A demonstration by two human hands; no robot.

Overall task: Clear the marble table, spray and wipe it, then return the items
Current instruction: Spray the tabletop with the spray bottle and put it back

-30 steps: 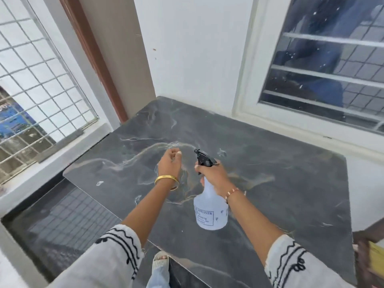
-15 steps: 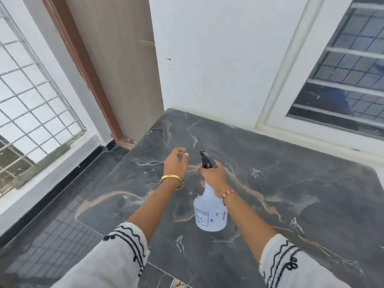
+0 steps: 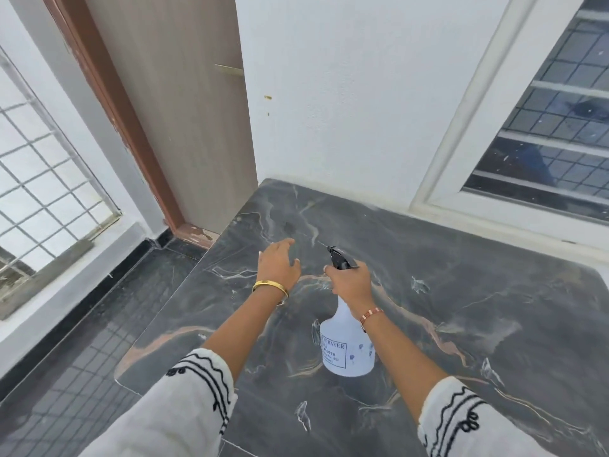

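The dark marble table [image 3: 461, 291] with pale and orange veins fills the lower right of the head view, with nothing standing on it. My right hand [image 3: 349, 282] grips the black trigger head of a white spray bottle [image 3: 346, 351] held above the table's middle, nozzle pointing toward the far left corner. My left hand [image 3: 278, 263] hovers just left of the nozzle, its fingers relaxed and holding nothing. A few small wet patches show on the marble.
A white wall and a barred window [image 3: 543, 133] back the table. A beige door [image 3: 184, 110] with a brown frame stands at the far left corner. A grilled window [image 3: 43, 179] and dark tiled floor [image 3: 92, 341] lie to the left.
My view has swung up and left toward the door. My left hand has uncurled from a loose fist into relaxed fingers. The right hand keeps its hold on the sprayer.
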